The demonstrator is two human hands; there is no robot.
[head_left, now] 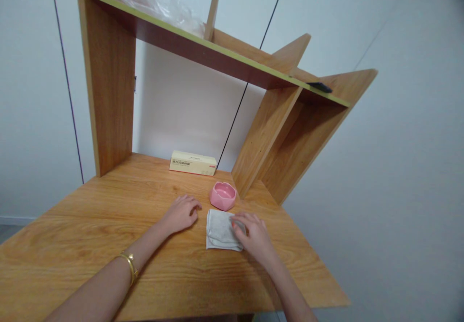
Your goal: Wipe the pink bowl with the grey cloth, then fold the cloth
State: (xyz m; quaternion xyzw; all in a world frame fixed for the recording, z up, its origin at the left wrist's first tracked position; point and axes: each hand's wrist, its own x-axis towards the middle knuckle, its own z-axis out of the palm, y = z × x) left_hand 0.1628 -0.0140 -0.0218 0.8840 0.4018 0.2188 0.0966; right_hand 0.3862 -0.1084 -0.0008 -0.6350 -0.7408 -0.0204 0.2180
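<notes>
A folded light grey cloth point(219, 230) lies flat on the wooden desk. My right hand point(252, 234) is over the cloth's right edge, its fingers curved and apart; whether the fingertips touch the fabric is hard to see. To the left of the cloth, my left hand point(183, 213) rests on the desk with loosely bent fingers and nothing in them. Just behind the cloth stands a pink faceted bowl point(222, 201), apart from both hands.
A long cream box point(193, 163) with printed lettering stands at the back of the desk point(174, 269). Above runs a wooden shelf point(239, 60) holding clear plastic point(163, 10) and a dark flat object point(319, 87). Upright panels point(270, 136) bound the right side.
</notes>
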